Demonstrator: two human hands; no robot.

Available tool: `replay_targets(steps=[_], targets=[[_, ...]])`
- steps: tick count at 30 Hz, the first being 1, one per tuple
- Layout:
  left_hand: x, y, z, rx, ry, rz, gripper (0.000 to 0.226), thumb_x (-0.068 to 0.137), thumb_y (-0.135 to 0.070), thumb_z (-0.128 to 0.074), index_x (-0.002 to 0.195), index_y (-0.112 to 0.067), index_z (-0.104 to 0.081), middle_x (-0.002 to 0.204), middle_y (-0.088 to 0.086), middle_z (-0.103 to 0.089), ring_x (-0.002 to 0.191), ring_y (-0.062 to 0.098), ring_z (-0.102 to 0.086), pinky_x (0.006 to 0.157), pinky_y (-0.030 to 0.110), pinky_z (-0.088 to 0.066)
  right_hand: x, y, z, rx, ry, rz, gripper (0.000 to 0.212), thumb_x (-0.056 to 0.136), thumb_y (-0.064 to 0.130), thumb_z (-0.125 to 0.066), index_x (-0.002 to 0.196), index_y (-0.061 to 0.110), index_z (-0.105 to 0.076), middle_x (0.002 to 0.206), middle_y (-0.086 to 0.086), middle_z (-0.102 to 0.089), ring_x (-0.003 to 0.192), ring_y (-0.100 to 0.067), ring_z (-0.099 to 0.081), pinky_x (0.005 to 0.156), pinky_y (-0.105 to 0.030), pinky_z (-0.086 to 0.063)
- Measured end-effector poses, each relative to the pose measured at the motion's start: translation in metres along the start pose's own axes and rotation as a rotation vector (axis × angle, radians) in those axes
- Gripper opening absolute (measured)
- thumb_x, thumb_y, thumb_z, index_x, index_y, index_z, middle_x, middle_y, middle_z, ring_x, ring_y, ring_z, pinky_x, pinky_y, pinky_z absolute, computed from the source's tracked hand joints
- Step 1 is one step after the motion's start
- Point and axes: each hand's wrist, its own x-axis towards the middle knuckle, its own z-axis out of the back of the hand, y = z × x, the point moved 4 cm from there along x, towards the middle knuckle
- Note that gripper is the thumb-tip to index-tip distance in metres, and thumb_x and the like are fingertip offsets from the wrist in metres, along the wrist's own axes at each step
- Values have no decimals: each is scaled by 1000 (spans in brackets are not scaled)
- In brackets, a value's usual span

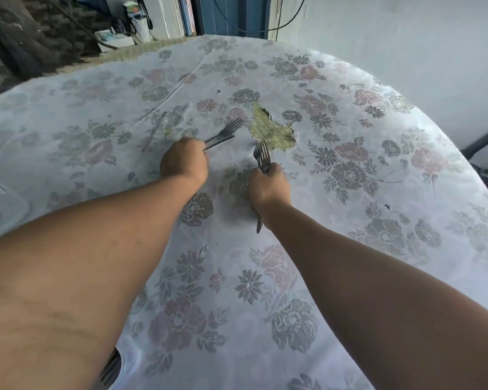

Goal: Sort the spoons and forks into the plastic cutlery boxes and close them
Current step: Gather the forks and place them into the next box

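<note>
Soft, cool daylight, faint shadows, slight overall blur, fisheye-bent edges.

Shiny metal forks (226, 133); glossy floral tablecloth (350, 220) (torn, woven backing showing).

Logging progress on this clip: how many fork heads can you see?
2: one fork juts from the left hand, one fork from the right hand. Each fist holds a bundle, so more may be hidden.

A round bench (350, 249) under a pale flowered cloth (96, 114) torn near its middle (268, 130) stands by a white wall (406, 52), with a blue door (231, 15) and a dangling black cable (265, 29) beyond.
</note>
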Motion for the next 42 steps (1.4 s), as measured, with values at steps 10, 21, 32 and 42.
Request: replay_targets(steps=[10, 21, 32, 42], targets=[[5, -15, 13, -66, 211, 192, 24, 90, -5, -67, 113, -4, -63, 111, 16, -68, 102, 35, -66, 80, 38, -57, 7, -2, -3, -38, -1, 17, 30, 94, 26, -41, 118, 12, -54, 100, -9, -63, 89, -32, -62, 75, -43, -53], [-57, -2, 14, -409, 429, 282, 41, 94, -36, -61, 111, 1, -63, 103, 26, -66, 87, 36, -66, 67, 40, -50, -5, 0, -5, -42, 61, -37, 33, 92, 23, -42, 120, 10, -54, 98, -9, -60, 86, -30, -59, 63, -34, -44], [-124, 34, 79, -849, 388, 214, 13, 96, -19, -52, 94, -11, -63, 85, 4, -78, 38, 6, -42, 45, 25, -27, -89, -3, -22, 279, -77, -224, 20, 97, 10, -40, 110, 10, -56, 76, -7, -59, 53, -16, -43, 47, -27, -32], [-217, 106, 132, -991, 463, 224, 30, 93, -31, -69, 99, -2, -73, 77, 7, -53, 55, 14, -39, 52, 25, -29, -206, 4, -55, 341, -153, -251, 11, 96, 14, -54, 106, 11, -58, 81, -6, -47, 66, -20, -39, 57, -28, -28]])
